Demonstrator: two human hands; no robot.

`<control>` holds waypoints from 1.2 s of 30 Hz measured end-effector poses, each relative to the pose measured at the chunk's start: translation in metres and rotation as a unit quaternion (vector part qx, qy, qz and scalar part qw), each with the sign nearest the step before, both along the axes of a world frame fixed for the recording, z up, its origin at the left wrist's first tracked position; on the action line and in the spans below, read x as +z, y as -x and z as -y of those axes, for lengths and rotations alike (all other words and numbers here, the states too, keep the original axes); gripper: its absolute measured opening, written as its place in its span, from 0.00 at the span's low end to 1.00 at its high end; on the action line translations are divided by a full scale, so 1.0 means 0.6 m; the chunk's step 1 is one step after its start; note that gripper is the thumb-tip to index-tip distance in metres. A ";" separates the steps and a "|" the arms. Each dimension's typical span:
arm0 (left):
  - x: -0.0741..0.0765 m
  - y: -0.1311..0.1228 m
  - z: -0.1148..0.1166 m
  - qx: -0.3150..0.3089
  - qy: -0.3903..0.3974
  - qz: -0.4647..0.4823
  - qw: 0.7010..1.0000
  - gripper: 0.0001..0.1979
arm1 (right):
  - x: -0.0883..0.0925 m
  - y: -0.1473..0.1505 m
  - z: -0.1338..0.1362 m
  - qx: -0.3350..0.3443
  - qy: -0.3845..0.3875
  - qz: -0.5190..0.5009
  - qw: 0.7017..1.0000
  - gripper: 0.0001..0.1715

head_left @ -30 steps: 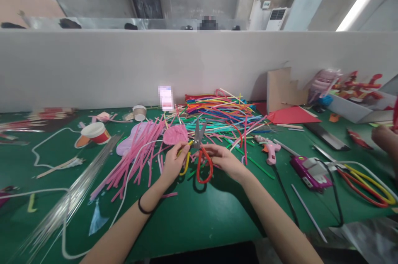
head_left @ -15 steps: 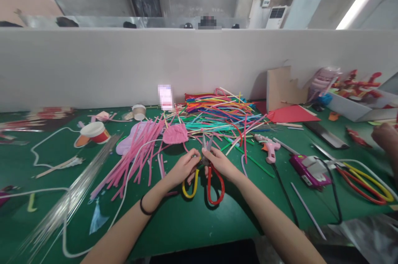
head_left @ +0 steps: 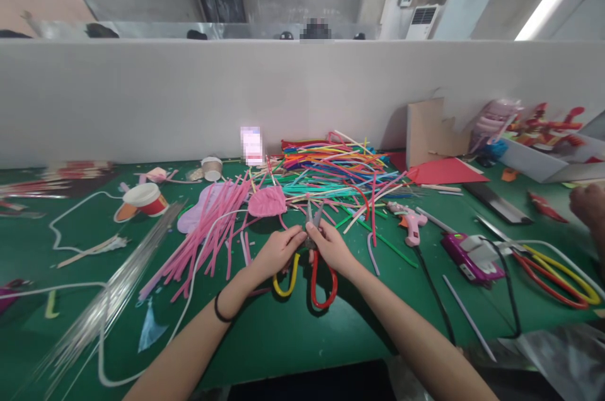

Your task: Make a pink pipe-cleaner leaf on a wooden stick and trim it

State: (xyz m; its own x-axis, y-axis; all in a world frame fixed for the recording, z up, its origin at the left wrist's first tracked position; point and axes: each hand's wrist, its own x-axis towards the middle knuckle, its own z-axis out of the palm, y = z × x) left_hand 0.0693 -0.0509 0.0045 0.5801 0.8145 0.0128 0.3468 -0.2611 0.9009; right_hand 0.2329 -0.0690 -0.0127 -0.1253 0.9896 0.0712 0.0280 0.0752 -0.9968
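Both my hands grip one pair of scissors (head_left: 324, 300), with one red and one yellow handle loop and the blades pointing away from me. My left hand (head_left: 282, 253) is closed around the yellow-handle side, near the pivot. Closed at the base of the blades is my right hand (head_left: 328, 243), its thumb lying on the metal. The blades stand slightly apart, and my fingers hide the pivot. Just beyond the tips lie a fuzzy pink piece (head_left: 267, 201) and a heap of coloured pipe cleaners (head_left: 331, 164). Pink pipe cleaners (head_left: 208, 231) are spread to the left.
A pink glue gun (head_left: 413, 227), a purple power strip (head_left: 472, 259) and a second pair of scissors (head_left: 558, 275) lie on the right. Another person's hand (head_left: 588, 205) shows at the right edge. Leftward are thin wires (head_left: 118, 281), a paper cup (head_left: 146, 199) and a white cable (head_left: 101, 338).
The handle loops have shifted slightly left and the blades look a little closer together. My hands keep their hold; the camera view has moved slightly.
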 end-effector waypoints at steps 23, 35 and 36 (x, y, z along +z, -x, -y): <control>-0.001 -0.005 -0.008 0.000 0.112 0.057 0.992 0.18 | 0.018 -0.024 -0.007 -0.035 -0.012 -0.012 0.999 0.21; 0.004 -0.002 -0.007 -0.012 0.120 0.041 0.992 0.19 | 0.023 -0.036 -0.007 -0.042 -0.011 -0.003 0.999 0.21; 0.004 -0.003 -0.008 -0.012 0.119 0.039 0.992 0.19 | 0.023 -0.035 -0.007 -0.043 -0.007 -0.003 0.999 0.21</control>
